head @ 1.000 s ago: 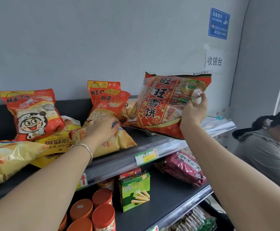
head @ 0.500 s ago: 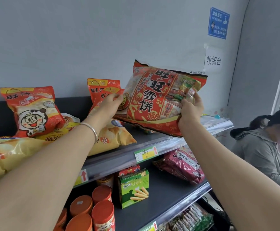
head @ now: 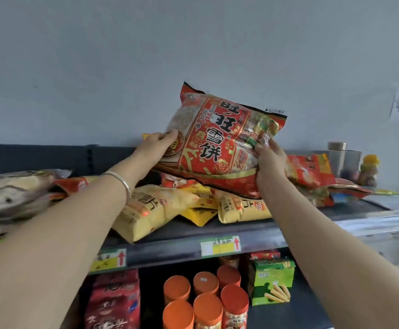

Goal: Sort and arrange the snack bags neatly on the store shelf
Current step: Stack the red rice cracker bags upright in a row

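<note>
Hands are both clamping the large red snack bag [head: 220,148]: I am seeing the left hand [head: 157,144] curling its fingers round the bag's left edge, and the right hand [head: 268,160] gripping the right side near the lower corner. The bag is being held tilted above the top shelf [head: 165,248], its lower edge hanging just over a heap of yellow bags [head: 151,210] lying there; whether it is touching them I cannot tell. A silver bracelet [head: 120,181] is sitting on the left wrist. More red bags [head: 310,172] are lying to the right on the same shelf. Below, orange-lidded canisters [head: 206,305] are standing beside a green box [head: 271,281], and price tags [head: 220,245] are showing on the shelf's front rail.
</note>
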`<state>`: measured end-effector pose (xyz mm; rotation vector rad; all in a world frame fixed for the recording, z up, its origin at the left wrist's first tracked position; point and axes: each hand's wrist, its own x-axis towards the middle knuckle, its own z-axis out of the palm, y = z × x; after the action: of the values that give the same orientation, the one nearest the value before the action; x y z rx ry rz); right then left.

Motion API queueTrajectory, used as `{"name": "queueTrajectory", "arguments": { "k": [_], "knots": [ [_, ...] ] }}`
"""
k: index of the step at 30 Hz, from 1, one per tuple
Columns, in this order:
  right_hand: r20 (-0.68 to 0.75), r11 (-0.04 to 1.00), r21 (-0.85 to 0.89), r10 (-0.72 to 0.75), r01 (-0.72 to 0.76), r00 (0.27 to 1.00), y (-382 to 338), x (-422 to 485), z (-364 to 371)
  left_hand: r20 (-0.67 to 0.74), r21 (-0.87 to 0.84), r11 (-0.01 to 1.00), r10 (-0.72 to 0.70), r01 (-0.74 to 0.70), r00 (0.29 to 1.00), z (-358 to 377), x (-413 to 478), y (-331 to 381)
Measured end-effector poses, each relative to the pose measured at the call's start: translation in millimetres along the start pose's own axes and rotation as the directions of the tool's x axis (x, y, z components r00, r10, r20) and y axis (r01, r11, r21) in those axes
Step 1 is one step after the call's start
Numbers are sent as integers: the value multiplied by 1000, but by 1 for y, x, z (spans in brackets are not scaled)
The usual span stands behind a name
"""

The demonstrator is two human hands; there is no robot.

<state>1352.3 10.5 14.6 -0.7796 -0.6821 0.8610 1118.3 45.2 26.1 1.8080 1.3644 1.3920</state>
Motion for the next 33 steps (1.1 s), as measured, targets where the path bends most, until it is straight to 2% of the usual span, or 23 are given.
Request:
{"name": "queueTrajectory", "arguments": {
  "k": [5, 11, 16, 20, 23, 28, 33],
  "knots": [
    [261, 989, -141, 78, -43, 962, 60, -67, 134, -261, 93, 989, -85, 113, 961, -161, -44, -48],
    [541, 948, -305, 255, -96, 802, 147, -179, 278, -501, 101, 946, -219, 308, 837, -322, -132, -121],
    [651, 921, -366, 358, -137, 670, 210, -248, 363, -627, 85, 911, -267, 404, 732, -417, -188, -160],
    [740, 922, -344, 382, -175, 554, 242, -296, 424, -723, 95, 874, -268, 476, 637, -477, -211, -184],
    [782, 932, -315, 362, -179, 507, 272, -318, 468, -772, 68, 853, -284, 518, 569, -517, -218, -205],
    [822, 936, -293, 351, -196, 448, 316, -335, 539, -801, 83, 832, -271, 548, 534, -567, -214, -226],
    [863, 922, -338, 384, -191, 327, 332, -366, 591, -837, 82, 818, -253, 569, 485, -618, -217, -242]
  ]
}}
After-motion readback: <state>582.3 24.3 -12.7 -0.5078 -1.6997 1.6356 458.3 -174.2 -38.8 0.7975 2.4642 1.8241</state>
